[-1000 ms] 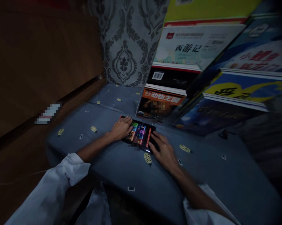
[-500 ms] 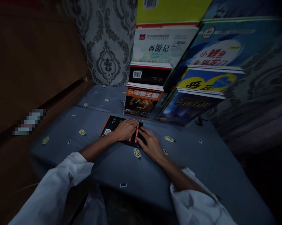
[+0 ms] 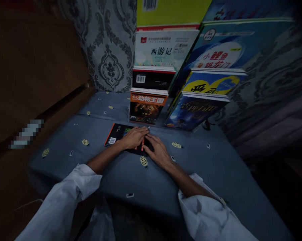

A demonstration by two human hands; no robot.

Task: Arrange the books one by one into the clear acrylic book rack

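A thin black book (image 3: 118, 133) with an orange edge lies flat on the blue patterned cloth, its white barcode at the left end. My left hand (image 3: 133, 138) rests palm down across the middle of the book, fingers stretched out and hiding part of a green picture. At the book's right end is my right hand (image 3: 156, 149), thumb and fingers apart, the fingertips on the cover beside a red strip. The two hands nearly meet at the fingertips. Neither hand lifts the book.
Behind it stand two rows of upright books, with an orange lion-cover book (image 3: 147, 107) front left and a dark blue book (image 3: 194, 110) front right. A brown wooden panel (image 3: 37, 67) borders the left side. Patterned wallpaper (image 3: 108, 63) rises at the back.
My right hand has slid slightly left, further onto the book's right end. My left hand stays on the cover. The whole view has shifted a little.
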